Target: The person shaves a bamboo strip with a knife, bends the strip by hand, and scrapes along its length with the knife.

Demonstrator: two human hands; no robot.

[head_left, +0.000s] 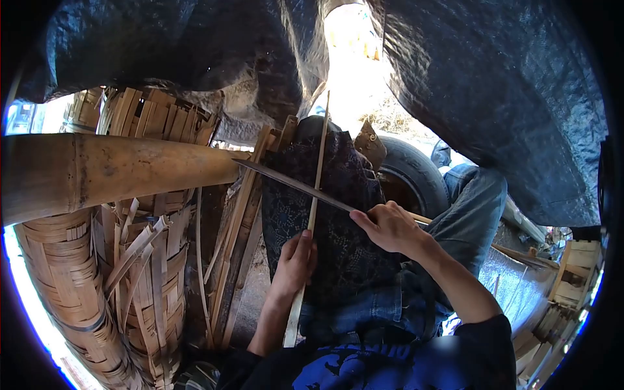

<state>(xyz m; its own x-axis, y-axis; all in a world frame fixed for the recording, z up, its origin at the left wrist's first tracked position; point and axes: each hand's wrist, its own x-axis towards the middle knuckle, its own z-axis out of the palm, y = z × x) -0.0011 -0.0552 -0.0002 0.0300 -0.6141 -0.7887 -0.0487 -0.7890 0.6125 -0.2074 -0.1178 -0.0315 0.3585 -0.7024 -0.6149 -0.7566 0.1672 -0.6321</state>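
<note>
My left hand (296, 263) is closed around a long, thin bamboo strip (320, 159), which runs from near my waist up past my knees. A long-bladed knife (286, 180) is in my closed right hand (389, 226); its handle is hidden by the fingers. The blade points up and left and crosses the strip above my left hand. Whether its edge bites into the strip I cannot tell. Beneath both lies a dark patterned cloth (286, 214) over my lap.
A thick bamboo pole (143, 164) juts in from the left, near the knife's tip. Woven bamboo baskets (62, 260) and loose slats (237, 224) stand at the left. A tyre (416, 170) lies beyond my jeans-clad leg (471, 201). Dark tarpaulin (494, 97) hangs overhead.
</note>
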